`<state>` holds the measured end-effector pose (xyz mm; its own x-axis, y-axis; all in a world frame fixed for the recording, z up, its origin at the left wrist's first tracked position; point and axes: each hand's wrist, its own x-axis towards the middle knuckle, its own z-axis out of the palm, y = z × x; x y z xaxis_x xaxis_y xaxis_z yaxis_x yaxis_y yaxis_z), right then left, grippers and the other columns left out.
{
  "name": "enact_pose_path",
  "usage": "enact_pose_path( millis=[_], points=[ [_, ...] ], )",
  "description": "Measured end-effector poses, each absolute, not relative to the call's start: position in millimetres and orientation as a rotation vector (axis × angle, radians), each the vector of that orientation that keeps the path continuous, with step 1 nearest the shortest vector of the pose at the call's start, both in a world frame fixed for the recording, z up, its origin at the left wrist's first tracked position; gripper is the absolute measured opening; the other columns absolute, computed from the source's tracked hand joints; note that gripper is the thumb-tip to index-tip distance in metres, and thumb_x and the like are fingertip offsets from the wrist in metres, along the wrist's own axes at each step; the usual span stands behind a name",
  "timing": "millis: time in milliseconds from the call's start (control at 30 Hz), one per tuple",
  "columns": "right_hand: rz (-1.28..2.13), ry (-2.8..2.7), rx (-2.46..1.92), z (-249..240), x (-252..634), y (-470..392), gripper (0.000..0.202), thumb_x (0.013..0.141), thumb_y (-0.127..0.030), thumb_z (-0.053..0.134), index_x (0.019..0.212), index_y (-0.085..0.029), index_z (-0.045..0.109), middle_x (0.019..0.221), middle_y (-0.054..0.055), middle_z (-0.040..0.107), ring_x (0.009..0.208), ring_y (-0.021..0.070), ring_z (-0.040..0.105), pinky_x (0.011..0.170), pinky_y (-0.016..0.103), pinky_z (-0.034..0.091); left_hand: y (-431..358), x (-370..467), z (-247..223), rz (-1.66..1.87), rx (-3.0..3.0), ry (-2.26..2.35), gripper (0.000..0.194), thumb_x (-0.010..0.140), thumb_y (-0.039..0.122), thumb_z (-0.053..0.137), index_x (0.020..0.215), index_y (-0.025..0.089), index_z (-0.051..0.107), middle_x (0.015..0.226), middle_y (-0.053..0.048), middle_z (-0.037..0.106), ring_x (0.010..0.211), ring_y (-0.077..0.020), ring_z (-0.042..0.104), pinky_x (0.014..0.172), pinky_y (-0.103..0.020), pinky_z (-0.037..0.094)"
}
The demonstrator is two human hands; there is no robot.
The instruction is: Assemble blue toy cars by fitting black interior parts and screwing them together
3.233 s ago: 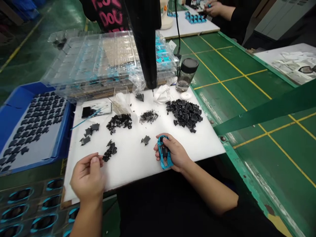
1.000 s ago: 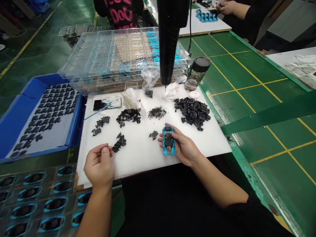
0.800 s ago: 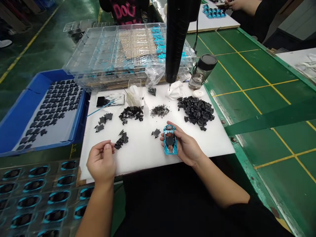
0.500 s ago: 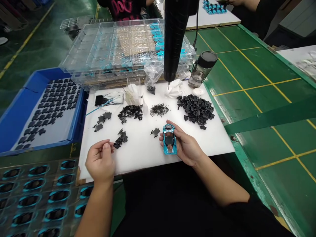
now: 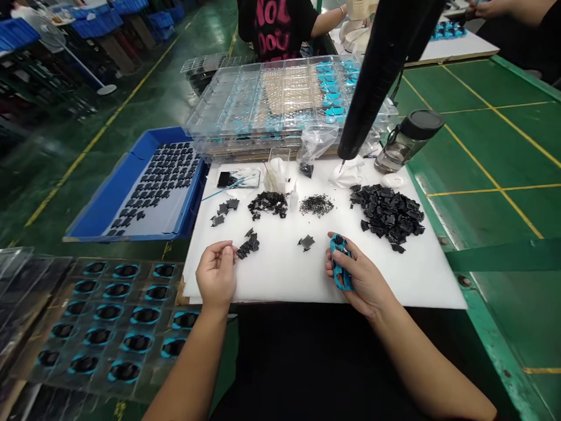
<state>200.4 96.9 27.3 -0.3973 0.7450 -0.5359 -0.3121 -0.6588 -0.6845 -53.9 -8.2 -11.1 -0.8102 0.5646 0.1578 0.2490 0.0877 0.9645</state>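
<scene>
My right hand (image 5: 366, 275) is wrapped round a blue toy car body (image 5: 340, 272), thumb across it; its hollow underside with black parts seems to face me. To its left a single dark plastic part (image 5: 307, 242) lies on the white foam board (image 5: 280, 275). My left hand (image 5: 217, 272) is closed, thumb against the fingers, just left of a small heap of black plastic parts (image 5: 249, 245). Whether a small piece is in that pinch cannot be made out. Over the board hangs a black electric screwdriver (image 5: 363, 111), its bit pointing down.
Behind my hands lie black clips (image 5: 268, 204), tiny screws (image 5: 316, 204) and a large heap of black parts (image 5: 390, 215). Clear trays (image 5: 245, 93) are stacked behind, beside a bottle (image 5: 409, 140). A blue bin (image 5: 105, 199) and trayed car bodies (image 5: 116, 316) stand left. Co-workers sit opposite.
The view has swung left, so everything sits further right. My right hand has turned the toy car body over, thumb now across it. My left hand stays pinched by the small heap.
</scene>
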Motion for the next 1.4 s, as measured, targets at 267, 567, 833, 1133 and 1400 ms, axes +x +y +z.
enact_pose_path(
  millis=[267,567,833,1133,1400],
  points=[
    [2.121,-0.699,-0.983,23.3,206.4,93.9,0.050,0.072,-0.033,0.084,0.113,-0.024,0.055,0.081,-0.004,0.058,0.063,0.0106,0.056,0.047,0.022,0.049,-8.5,-58.7,-16.5,1.838,0.784,2.135,0.022,0.084,0.034,0.068,0.095,0.016,0.070,0.077,-0.003,0.068,0.061,-0.0106,0.060,0.062,-0.024,0.050],
    [2.018,-0.802,-1.079,27.6,212.3,96.5,0.049,0.073,-0.033,0.080,0.116,-0.024,0.058,0.080,-0.004,0.055,0.058,0.0100,0.054,0.049,0.022,0.048,-8.6,-54.8,-10.2,1.907,0.792,2.069,0.022,0.086,0.036,0.064,0.095,0.017,0.065,0.078,-0.002,0.067,0.061,-0.0102,0.059,0.061,-0.025,0.050],
    [2.409,-0.340,-0.825,33.7,217.0,107.9,0.038,0.080,-0.040,0.061,0.109,-0.016,0.068,0.075,0.000,0.047,0.049,0.0073,0.027,0.034,0.017,0.020,-32.7,-83.8,17.2,1.485,1.174,2.473,0.021,0.085,0.039,0.065,0.095,0.020,0.068,0.079,-0.002,0.065,0.069,-0.0144,0.059,0.069,-0.029,0.049],
    [2.356,-0.242,-0.746,30.1,209.2,105.4,0.033,0.081,-0.045,0.064,0.097,-0.017,0.069,0.083,0.002,0.055,0.052,0.0080,0.032,0.038,0.019,0.028,-19.7,-67.2,24.8,0.779,1.761,2.469,0.029,0.086,0.038,0.065,0.108,0.020,0.063,0.094,-0.005,0.063,0.073,-0.0182,0.057,0.069,-0.031,0.048],
    [2.393,-0.178,-0.670,23.6,212.2,101.7,0.047,0.087,-0.050,0.058,0.115,-0.012,0.066,0.083,0.004,0.063,0.058,0.0109,0.047,0.048,0.022,0.038,-9.8,-48.9,35.0,0.965,2.004,2.284,0.023,0.087,0.036,0.067,0.104,0.021,0.064,0.090,-0.004,0.064,0.073,-0.0180,0.055,0.070,-0.031,0.048]
  ],
)
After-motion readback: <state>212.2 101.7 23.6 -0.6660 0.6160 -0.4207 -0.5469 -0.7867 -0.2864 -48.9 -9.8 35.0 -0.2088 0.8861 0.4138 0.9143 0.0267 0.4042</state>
